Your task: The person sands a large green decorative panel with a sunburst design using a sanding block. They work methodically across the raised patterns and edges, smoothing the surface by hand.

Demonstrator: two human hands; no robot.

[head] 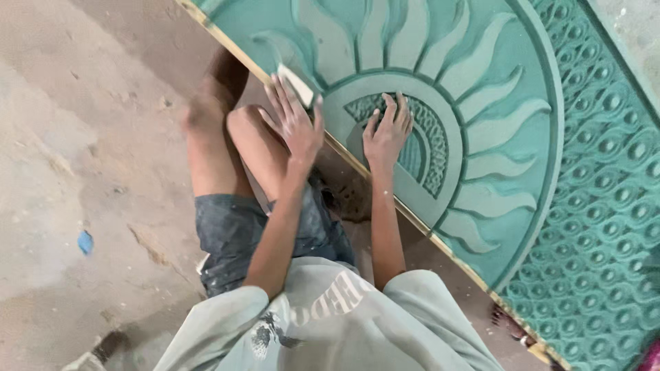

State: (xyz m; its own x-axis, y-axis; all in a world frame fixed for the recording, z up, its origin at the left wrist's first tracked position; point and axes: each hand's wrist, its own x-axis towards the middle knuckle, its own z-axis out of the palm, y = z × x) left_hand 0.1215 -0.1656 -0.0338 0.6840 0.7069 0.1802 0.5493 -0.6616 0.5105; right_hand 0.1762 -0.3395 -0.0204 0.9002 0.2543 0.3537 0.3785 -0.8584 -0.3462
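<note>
A large green carved panel (522, 158) with a raised sunburst and a field of small round bumps stands in front of me, edged by a thin yellow strip. My left hand (295, 120) presses a small pale folded sheet, likely sandpaper (297, 82), against a sun ray near the panel's edge. My right hand (387, 130) lies flat with fingers together on the patterned half-circle at the sunburst's centre. It holds nothing that I can see.
I sit on a dusty concrete floor (82, 137) with my bare knees (240, 130) drawn up against the panel's edge. A small blue scrap (85, 242) lies on the floor at the left. Dark debris sits under the panel's lower edge.
</note>
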